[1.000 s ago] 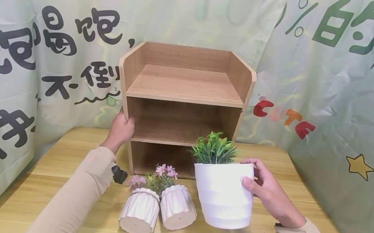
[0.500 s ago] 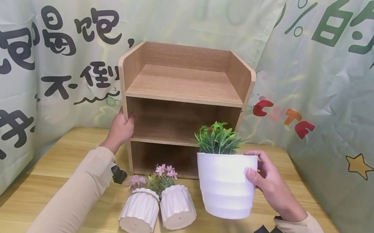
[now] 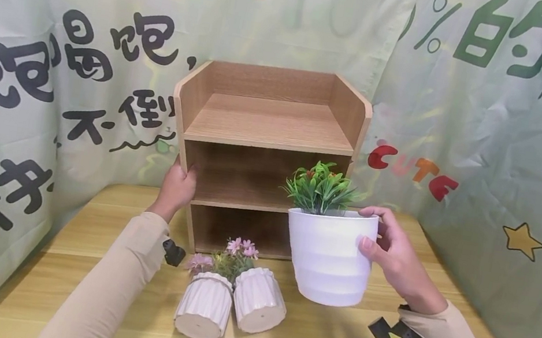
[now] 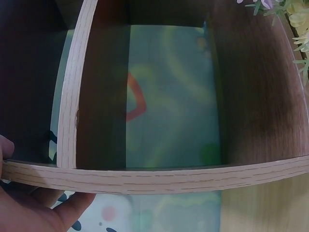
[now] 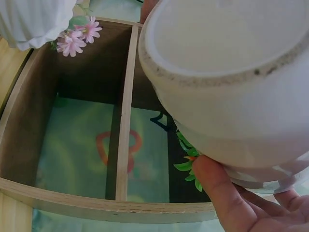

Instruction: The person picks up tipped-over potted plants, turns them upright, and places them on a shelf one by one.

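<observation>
Right hand (image 3: pixel 394 257) grips white pot (image 3: pixel 328 259) — left hand (image 3: pixel 179 187) seemingly clasps shelf (image 3: pixel 266 127) edge.

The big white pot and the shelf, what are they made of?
The big white pot, held by the right hand, looks like smooth matte plastic: even white, a moulded seam at its base; possibly glazed ceramic. The shelf looks like wood-grain laminated board: printed streaks, a banded edge.

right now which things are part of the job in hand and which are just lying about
In hand: white pot with green plant held by right hand; wooden shelf gripped by left hand.
Lying about: two ribbed pots with pink flowers, tipped over on the table.
</observation>
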{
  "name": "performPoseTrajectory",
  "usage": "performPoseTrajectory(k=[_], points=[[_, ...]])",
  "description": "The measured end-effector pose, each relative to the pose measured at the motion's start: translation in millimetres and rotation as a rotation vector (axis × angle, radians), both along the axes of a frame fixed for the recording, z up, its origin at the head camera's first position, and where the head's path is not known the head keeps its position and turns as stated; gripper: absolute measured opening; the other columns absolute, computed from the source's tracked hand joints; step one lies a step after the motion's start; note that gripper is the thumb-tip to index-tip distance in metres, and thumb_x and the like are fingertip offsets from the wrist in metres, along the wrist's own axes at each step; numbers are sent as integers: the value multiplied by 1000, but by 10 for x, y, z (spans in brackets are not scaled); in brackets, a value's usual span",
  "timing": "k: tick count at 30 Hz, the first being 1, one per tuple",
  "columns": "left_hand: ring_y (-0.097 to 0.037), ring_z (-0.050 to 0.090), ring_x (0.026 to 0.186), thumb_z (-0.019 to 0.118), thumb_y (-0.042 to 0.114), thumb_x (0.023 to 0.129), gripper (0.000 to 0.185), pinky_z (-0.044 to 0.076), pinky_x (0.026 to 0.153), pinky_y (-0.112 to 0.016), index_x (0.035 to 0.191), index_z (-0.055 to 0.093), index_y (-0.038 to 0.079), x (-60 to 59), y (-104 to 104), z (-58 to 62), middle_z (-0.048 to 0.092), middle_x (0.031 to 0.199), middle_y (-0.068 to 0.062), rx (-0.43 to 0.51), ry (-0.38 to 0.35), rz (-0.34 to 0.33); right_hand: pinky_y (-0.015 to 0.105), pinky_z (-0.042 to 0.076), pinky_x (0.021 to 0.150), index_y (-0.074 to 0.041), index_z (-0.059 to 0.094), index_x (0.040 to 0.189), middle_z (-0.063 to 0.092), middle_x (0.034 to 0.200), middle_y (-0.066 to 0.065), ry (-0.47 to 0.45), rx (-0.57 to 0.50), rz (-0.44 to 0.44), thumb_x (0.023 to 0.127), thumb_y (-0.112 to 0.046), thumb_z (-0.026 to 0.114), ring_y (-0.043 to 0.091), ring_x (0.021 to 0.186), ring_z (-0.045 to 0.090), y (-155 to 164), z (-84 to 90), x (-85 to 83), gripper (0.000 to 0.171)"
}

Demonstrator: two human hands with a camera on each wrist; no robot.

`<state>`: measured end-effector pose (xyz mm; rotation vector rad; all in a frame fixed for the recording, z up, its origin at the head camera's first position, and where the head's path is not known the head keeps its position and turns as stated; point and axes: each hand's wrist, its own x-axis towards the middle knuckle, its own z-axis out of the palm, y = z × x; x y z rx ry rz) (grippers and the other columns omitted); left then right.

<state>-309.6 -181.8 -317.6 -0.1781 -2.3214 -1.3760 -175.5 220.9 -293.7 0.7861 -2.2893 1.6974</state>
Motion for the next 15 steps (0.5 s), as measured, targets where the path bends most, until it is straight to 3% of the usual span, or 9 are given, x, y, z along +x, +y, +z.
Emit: performPoseTrajectory(k=[15], points=[[-44,48,122,43,19,101,41,34,107,-50,134,40,-5,1,1,3,52,129,-33,0,3,2,33,58,66,4,36,128,58,102,14,43,-25,8,92,-12,56,20,82,64,-22,139,-29,44]])
